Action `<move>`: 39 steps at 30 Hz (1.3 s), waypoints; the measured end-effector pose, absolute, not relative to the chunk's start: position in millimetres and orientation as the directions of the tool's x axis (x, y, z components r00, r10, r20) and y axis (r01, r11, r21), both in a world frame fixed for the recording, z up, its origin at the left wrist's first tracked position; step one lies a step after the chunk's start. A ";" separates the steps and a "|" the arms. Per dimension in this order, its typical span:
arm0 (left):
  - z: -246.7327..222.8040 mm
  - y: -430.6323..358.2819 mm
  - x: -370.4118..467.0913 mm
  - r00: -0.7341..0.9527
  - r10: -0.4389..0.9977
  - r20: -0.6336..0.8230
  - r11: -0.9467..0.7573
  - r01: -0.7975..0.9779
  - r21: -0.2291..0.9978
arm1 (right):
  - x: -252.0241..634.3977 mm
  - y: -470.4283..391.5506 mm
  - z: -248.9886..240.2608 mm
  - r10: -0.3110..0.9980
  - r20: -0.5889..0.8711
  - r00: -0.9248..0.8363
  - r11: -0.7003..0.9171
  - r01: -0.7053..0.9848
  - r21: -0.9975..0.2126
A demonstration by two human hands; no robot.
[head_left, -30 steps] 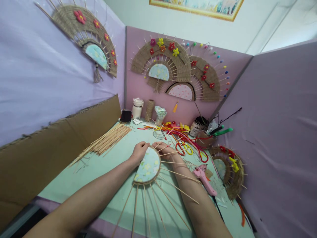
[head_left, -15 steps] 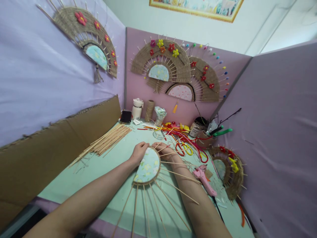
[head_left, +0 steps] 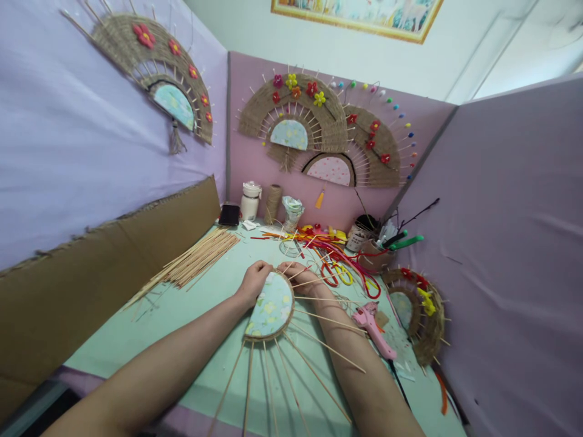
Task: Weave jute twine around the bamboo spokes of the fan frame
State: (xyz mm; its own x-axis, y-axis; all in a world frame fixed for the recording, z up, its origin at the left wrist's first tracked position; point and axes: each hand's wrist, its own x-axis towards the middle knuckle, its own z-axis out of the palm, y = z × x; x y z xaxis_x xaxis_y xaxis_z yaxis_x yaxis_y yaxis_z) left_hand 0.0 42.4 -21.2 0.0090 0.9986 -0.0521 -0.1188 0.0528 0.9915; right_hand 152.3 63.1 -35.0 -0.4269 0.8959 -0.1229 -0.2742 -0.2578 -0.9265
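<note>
Forearms outstretched, I pinched a pale-blue floral fabric half-disc with my left hand; my right hand curled beside it, grip unclear.

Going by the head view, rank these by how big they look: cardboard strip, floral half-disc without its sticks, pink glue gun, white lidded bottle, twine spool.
1. Cardboard strip
2. Floral half-disc
3. Pink glue gun
White lidded bottle and twine spool come last; they look much alike, so I leave those unranked.

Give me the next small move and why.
Perhaps press the upper end of the half-round, pale blue floral fabric panel with the right hand while the left hand steadies it: both hands are there, beside thin wooden sticks radiating from its curve.
</note>
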 end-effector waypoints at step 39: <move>12.6 21.4 -8.2 0.515 0.855 -0.068 0.331 -0.439 0.835 | 200.3 36.9 47.2 0.902 -0.040 -0.430 -0.001 0.090 -0.996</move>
State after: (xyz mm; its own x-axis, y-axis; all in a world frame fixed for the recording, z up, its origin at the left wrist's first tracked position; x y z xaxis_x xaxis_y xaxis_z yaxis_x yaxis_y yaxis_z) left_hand -8.2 21.4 12.6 0.5149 0.8546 -0.0676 -0.4391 0.3306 0.8354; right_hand 200.3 36.9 47.2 -0.4300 0.9019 -0.0400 0.0899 -0.0013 -0.9959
